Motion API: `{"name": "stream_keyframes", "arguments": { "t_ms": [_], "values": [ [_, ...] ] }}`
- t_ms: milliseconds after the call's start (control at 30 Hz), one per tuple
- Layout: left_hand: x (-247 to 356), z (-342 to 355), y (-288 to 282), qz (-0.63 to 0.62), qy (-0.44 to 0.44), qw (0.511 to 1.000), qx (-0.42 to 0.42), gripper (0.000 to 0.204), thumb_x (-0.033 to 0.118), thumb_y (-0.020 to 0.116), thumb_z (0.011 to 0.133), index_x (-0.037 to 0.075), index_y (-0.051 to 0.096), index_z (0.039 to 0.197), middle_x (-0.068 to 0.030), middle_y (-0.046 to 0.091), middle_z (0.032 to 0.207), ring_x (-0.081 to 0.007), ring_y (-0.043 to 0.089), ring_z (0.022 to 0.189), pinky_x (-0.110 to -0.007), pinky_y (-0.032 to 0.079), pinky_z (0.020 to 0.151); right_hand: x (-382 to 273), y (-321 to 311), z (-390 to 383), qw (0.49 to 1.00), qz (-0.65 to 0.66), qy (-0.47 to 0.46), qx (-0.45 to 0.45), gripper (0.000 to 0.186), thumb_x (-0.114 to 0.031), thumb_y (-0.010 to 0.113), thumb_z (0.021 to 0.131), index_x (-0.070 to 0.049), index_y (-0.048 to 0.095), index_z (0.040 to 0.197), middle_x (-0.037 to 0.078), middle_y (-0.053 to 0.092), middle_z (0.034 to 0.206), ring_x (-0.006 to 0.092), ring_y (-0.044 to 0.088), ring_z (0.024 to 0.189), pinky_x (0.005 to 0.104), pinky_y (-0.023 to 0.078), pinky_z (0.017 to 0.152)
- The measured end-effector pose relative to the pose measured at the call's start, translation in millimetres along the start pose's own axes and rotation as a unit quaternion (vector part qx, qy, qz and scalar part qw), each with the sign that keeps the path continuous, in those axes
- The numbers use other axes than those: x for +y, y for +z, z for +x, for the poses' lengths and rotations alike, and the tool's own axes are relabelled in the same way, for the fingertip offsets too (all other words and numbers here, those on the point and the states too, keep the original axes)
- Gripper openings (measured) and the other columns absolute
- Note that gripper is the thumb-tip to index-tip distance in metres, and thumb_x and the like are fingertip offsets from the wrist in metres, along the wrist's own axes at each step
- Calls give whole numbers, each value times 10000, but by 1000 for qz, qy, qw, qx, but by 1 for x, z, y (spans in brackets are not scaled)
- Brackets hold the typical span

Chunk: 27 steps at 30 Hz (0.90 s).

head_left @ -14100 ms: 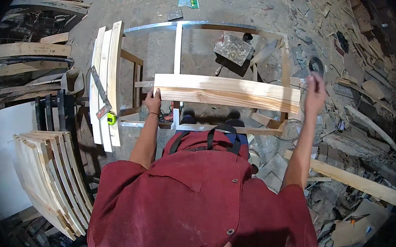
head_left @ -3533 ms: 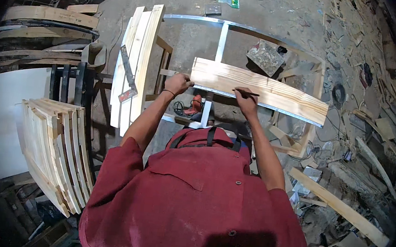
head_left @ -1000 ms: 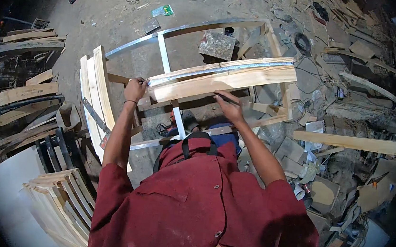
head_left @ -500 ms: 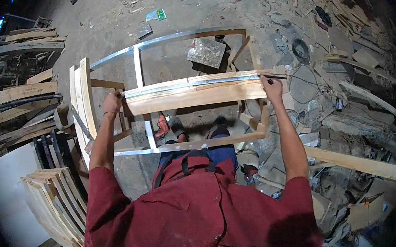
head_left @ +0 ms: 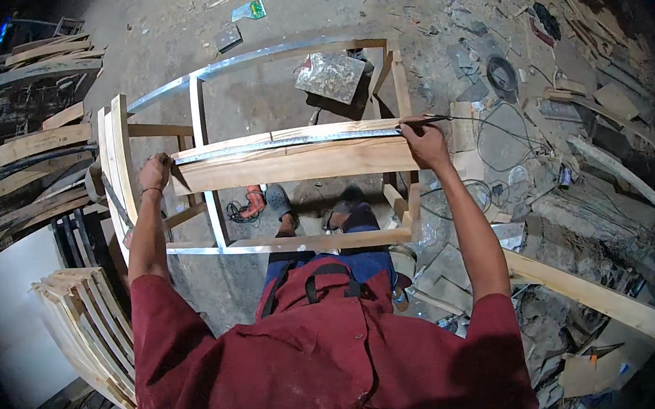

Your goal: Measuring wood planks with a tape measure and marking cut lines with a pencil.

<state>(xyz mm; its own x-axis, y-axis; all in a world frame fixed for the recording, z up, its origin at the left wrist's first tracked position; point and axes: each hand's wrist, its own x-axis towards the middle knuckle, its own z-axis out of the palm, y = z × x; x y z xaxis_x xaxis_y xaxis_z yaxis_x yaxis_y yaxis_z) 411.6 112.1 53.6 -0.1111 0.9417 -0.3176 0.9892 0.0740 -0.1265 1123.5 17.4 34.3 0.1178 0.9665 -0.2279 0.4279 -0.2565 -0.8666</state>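
My left hand (head_left: 156,166) is closed at the left end of a pale wooden board (head_left: 292,162), gripping that end and a long silver measuring strip (head_left: 258,146) lying lengthwise along it. My right hand (head_left: 419,138) pinches a thin dark pencil (head_left: 433,119) over the board's right end, against the strip. The board lies across a rectangular frame of wood and silvery bars (head_left: 195,113). More long pale planks (head_left: 114,168) stand at the frame's left end, partly behind my left forearm.
A red power tool (head_left: 254,201) with cable lies beside my feet inside the frame, below a speckled block (head_left: 328,74). Curved timber (head_left: 25,152) and stacked pale pieces (head_left: 79,330) fill the left. Scrap wood, cables, a black ring (head_left: 502,74) and a long plank (head_left: 587,293) lie right.
Since a second ago, my right hand has moved from the board's middle to its right end with the pencil. Both hands, board and frame appear further left in the picture.
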Motion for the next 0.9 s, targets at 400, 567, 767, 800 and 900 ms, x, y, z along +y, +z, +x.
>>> {"name": "stream_keyframes", "arguments": {
  "t_ms": [400,567,767,800,900],
  "values": [
    [-2,-2,5,30,-10,999,13,282,420,607,965,193,758,1036,-77,762,1050,-316,668,1100,-558,468,955,0,-2,4,1000,-27,-3,-7,309,-303,672,944,-39,755,1082,134,757,1071,246,729,983,343,549,871],
    [4,-6,-1,41,-10,999,27,279,411,603,967,196,766,1038,-88,762,1046,-323,674,1092,-559,486,935,2,-2,6,999,-32,-4,-11,320,-294,673,945,-24,739,1101,143,753,1068,247,723,999,344,545,884],
    [4,-8,-6,30,-25,999,26,334,464,619,946,181,768,1040,-120,756,1054,-351,708,1015,-508,524,906,-1,-4,6,998,-61,15,-32,345,-315,678,959,-14,727,1119,130,756,1027,223,710,930,345,535,862],
    [5,-7,-5,14,-20,1000,17,286,412,614,952,185,765,1042,-122,749,1061,-360,689,1041,-523,507,918,0,-4,5,997,-62,15,-33,345,-315,678,959,-14,727,1119,130,756,1027,223,710,930,345,535,862],
    [-2,-4,-1,-1,-17,1000,12,245,361,605,960,190,760,1043,-121,746,1067,-367,672,1069,-540,491,929,6,-1,6,998,-27,50,-27,359,-322,678,961,-1,728,1113,133,755,1014,216,704,915,343,536,856]
  ]
}}
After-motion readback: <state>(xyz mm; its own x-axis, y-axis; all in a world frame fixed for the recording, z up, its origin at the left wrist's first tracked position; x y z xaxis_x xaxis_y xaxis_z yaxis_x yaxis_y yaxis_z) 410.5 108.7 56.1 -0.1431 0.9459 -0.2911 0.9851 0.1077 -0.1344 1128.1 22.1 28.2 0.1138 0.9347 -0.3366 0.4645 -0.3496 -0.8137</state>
